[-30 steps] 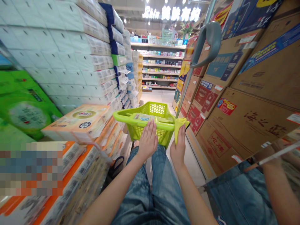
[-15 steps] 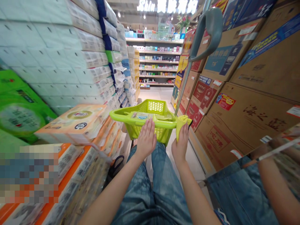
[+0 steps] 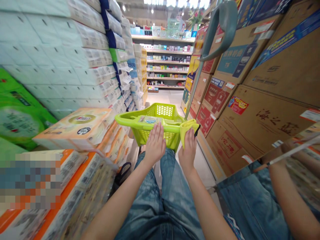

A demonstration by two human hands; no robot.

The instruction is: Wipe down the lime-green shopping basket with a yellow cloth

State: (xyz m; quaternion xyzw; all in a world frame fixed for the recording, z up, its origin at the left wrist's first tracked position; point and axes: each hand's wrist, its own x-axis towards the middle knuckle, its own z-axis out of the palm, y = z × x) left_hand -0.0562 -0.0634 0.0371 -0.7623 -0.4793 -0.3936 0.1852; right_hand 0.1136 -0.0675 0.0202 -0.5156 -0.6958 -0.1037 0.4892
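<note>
A lime-green plastic shopping basket (image 3: pixel 142 135) with perforated sides stands before my knees. My left hand (image 3: pixel 155 143) lies against its near rim, fingers stretched out and close together. On that same rim a clear label panel (image 3: pixel 150 120) shows just beyond my fingertips. A folded yellow cloth (image 3: pixel 188 127) with a black edge is gripped in my right hand (image 3: pixel 187 150), at the basket's near right corner. The cloth overlaps the rim there; whether it presses on it I cannot tell. My palms are hidden.
Packs of tissue (image 3: pixel 86 76) are piled on the left, with an orange-topped pack (image 3: pixel 75 125) lower down. Cardboard cartons (image 3: pixel 270 123) line the right. A grey loop handle (image 3: pixel 220 33) on a pole rises near them. Stocked shelves (image 3: pixel 166 61) stand ahead beyond the floor.
My right hand has moved left with the yellow cloth, bringing it over the basket's corner. My left hand keeps its place at the rim. The whole view has shifted slightly.
</note>
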